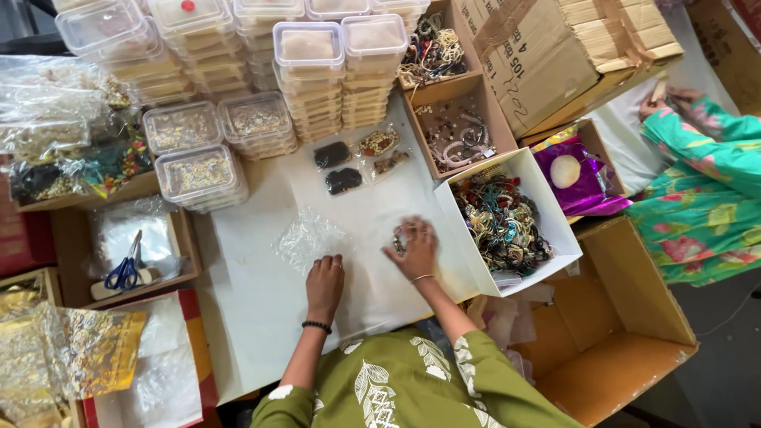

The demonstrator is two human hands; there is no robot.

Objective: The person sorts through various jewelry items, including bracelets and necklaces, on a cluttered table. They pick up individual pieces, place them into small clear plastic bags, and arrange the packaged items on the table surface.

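Note:
My left hand (325, 283) rests on the white table sheet (254, 309), fingertips on the edge of a small clear plastic pouch (305, 240). My right hand (414, 247) is curled over a small piece of beaded jewellery (399, 240) on the sheet, just left of a white box (555, 218) heaped with tangled jewellery. Three small filled pouches (357, 162) lie further up the sheet. I wear green leaf-print sleeves, a black band on the left wrist and a thin bangle on the right.
Stacks of clear lidded containers (261, 71) line the far edge. Brown boxes of jewellery (456, 131) stand upper right. Blue-handled scissors (124, 269) lie in a box at left. Another person in a floral green dress (705, 198) sits at right. An open cardboard box (626, 333) stands lower right.

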